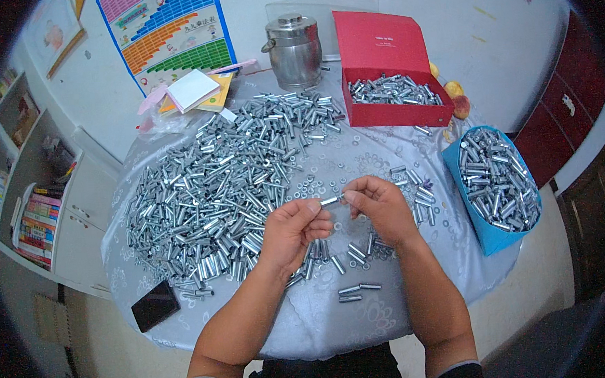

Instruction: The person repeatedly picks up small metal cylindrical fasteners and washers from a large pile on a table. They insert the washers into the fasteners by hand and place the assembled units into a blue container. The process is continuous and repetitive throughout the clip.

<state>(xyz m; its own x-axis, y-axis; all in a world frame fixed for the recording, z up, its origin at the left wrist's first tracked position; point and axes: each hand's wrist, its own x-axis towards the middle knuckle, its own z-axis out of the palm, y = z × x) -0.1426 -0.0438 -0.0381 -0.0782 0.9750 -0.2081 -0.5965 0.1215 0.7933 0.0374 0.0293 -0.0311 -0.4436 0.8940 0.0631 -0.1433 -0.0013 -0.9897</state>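
Observation:
Above the middle of the table, my left hand (292,232) pinches one end of a shiny metal sleeve (330,202) between thumb and fingers. At the sleeve's other end, my right hand (380,204) is closed with thumb and forefinger together; a small bright part shows at its fingertips, too small to name. A large heap of metal sleeves and bolts (206,187) spreads to the left of my hands. Small washers (310,187) lie scattered just beyond them. Several loose sleeves (360,288) rest on the cloth between my forearms.
An open red box (401,115) at the back right and a blue fabric bin (481,231) at right hold metal parts. A steel canister (295,56) stands at the back, near notepads (193,91). A dark phone (155,306) lies at the tablecloth's (310,342) left front.

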